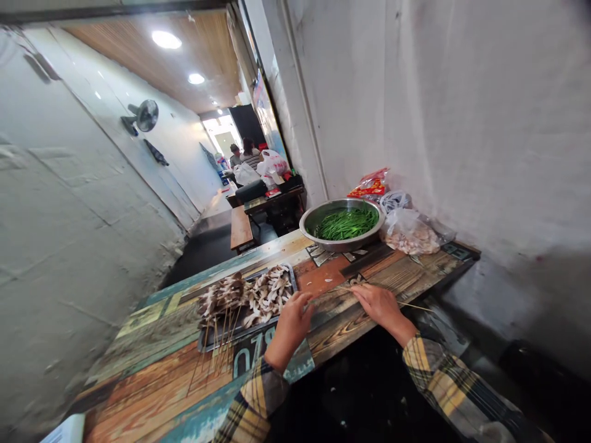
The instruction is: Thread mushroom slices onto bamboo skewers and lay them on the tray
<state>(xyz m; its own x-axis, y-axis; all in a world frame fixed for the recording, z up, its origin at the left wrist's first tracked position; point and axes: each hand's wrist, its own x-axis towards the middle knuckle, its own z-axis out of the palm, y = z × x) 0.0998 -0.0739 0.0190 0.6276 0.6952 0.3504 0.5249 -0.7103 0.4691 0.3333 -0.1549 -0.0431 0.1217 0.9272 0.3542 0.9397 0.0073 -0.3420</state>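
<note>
My left hand (294, 320) rests on the wooden table (152, 381) at the right edge of a metal tray (244, 335), its fingers curled; what they grip is hidden. The tray holds sliced mushroom pieces (270, 292) and a pile of loaded skewers (220, 295) with sticks pointing toward me. My right hand (377, 303) lies flat on a bundle of thin bamboo skewers (415, 306) spread across the tabletop, fingers stretched out over them.
A steel bowl of green chives (344, 223) stands at the table's far end, beside plastic bags of food (409, 232) and a red packet (372, 183). A white wall runs along the right. Further tables and seated people (247, 154) are down the room.
</note>
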